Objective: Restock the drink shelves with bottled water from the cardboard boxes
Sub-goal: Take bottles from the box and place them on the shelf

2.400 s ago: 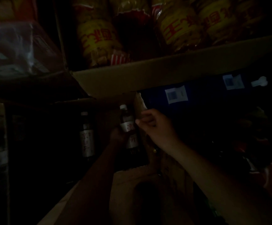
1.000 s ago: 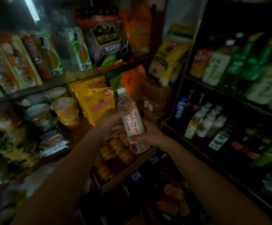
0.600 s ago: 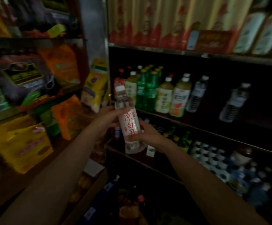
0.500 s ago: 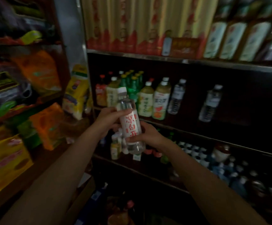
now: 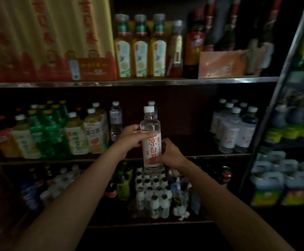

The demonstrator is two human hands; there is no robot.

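A clear water bottle (image 5: 151,140) with a white cap and a white label in red characters stands upright between both hands, in front of the middle drink shelf (image 5: 198,157). My left hand (image 5: 132,137) grips its upper body from the left. My right hand (image 5: 171,153) wraps the lower label from the right. Behind the bottle the shelf has a dark gap, with two plain water bottles (image 5: 115,120) to the left and a cluster of white-labelled water bottles (image 5: 233,129) to the right. No cardboard box is in view.
Tea and green soda bottles (image 5: 57,131) fill the shelf's left part. The upper shelf (image 5: 129,82) carries yellow packs, oil-coloured bottles and dark bottles. Below are small white-capped bottles (image 5: 153,189) and cans. A second rack (image 5: 292,142) stands at the right.
Both hands lifted the bottle out of a dark box and carried it while my view swung right, from snack shelves to the drink shelves. The bottle now faces the middle shelf's gap.
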